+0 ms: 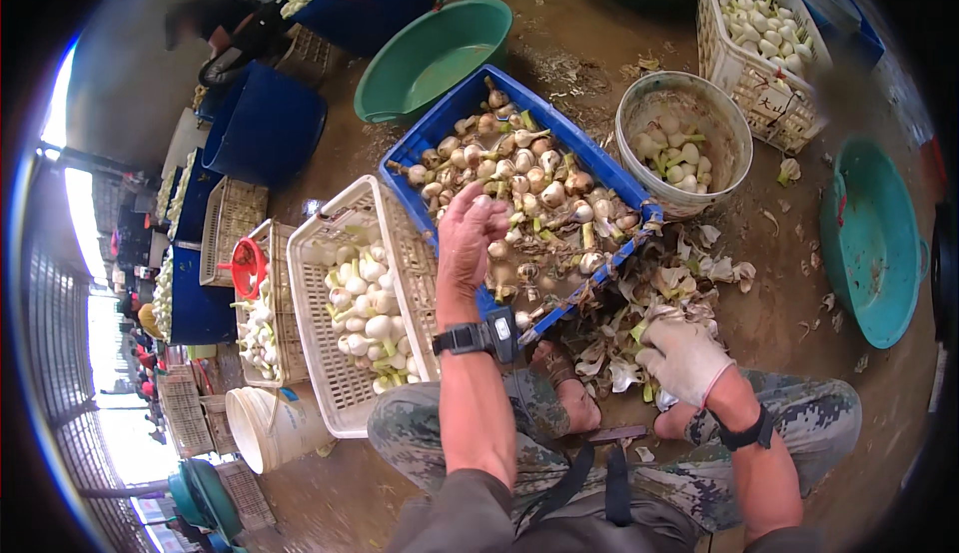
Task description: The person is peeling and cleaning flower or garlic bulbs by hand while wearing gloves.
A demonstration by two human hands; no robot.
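Note:
My bare left hand [468, 238] reaches over a blue rectangular tub [405, 175] of unpeeled garlic bulbs [544, 168]. Its fingers are loosely bent and apart just above the bulbs, and I see nothing held in them. My right hand [684, 358], in a pale glove, is closed low over a heap of loose garlic skins [689, 278] between my feet. A bit of pale green stem shows by its fingertips; what the fingers grip is hidden. To the left of the tub, a white plastic crate [305, 298] holds peeled white garlic bulbs [370, 313].
A dirty white bucket [734, 113] with peeled bulbs stands right of the tub. Behind it is a white crate [779, 103] of bulbs. Green basins [440, 58] lie at the back and right [874, 243]. Blue bins [265, 123], crates and a tipped bucket [262, 428] line the left.

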